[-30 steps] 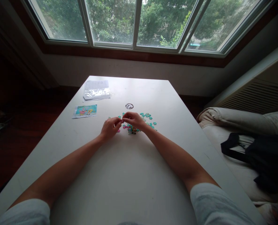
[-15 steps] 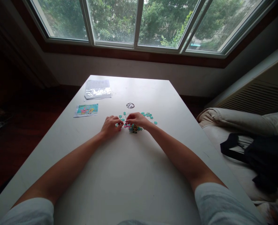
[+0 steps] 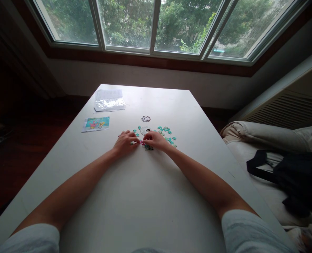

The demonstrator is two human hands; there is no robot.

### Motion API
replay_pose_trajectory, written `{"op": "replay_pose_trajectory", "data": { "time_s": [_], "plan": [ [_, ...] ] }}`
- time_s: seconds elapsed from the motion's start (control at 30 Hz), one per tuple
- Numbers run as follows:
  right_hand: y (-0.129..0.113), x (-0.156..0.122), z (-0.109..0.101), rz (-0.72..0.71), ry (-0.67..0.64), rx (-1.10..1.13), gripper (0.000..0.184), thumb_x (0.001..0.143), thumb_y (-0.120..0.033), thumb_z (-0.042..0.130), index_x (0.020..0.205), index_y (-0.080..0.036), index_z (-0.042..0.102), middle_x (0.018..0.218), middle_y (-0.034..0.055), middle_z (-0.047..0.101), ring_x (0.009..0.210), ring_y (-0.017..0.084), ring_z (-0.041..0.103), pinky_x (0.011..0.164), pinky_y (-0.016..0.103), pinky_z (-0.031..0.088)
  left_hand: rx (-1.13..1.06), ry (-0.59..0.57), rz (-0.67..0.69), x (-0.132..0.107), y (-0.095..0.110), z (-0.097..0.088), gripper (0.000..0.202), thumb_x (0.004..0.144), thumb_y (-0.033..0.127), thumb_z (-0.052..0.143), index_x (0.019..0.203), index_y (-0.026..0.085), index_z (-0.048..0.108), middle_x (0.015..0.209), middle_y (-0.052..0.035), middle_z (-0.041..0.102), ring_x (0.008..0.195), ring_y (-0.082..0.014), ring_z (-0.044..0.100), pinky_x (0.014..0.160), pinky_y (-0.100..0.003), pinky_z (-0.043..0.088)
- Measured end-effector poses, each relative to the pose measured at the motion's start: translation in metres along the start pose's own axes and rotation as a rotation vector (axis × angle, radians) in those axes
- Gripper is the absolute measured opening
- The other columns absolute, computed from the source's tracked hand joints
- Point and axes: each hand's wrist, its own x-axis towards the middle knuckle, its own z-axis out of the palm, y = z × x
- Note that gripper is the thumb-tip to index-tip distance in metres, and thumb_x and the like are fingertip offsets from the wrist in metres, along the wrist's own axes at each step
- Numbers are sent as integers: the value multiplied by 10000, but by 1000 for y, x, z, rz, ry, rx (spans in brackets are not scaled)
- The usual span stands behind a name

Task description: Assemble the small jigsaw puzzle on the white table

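Small jigsaw puzzle pieces, mostly teal, lie scattered on the white table around both hands. My left hand rests at their left side, its fingertips pinched at a pink puzzle piece. Close against it, my right hand pinches at the same pink spot, thumb and finger together. Whether each holds a separate piece is too small to tell. Under the right hand sits a darker cluster of puzzle pieces, partly hidden. Just beyond the fingers is a round hole with a pale ring.
A printed cartoon picture lies at the left of the table, with a clear plastic bag behind it. Farther back is another round opening or disc. A pale sofa with a dark bag stands along the right side.
My right hand has come down and slightly nearer, baring the pale ring and more teal pieces at the right. My left hand has shifted slightly right, so the fingertips meet.
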Motion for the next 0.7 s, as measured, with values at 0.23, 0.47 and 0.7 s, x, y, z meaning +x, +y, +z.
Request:
{"op": "replay_pose_trajectory", "data": {
  "time_s": [0.23,0.47,0.7],
  "plan": [
    [2,-5,10,-64,71,-141,101,818,-297,741,814,-197,729,815,18,589,773,143,529,715,263,377,-5,-3,9,1,1,-1,148,913,314,637,877,279,777,919,-47,700,921,-221,553,845,-369,400],
    [4,-7,13,-92,101,-188,61,824,-256,723,809,-204,695,811,19,587,814,163,515,717,272,348,8,-16,5,2,3,-1,155,912,312,627,884,270,773,937,-54,704,934,-227,561,853,-382,410],
    [1,-9,13,-104,113,-189,51,815,-261,728,824,-215,708,819,24,601,843,177,530,740,283,363,19,-14,13,2,1,1,148,910,307,630,891,274,773,931,-51,701,936,-228,560,855,-386,417]
  ]
}}
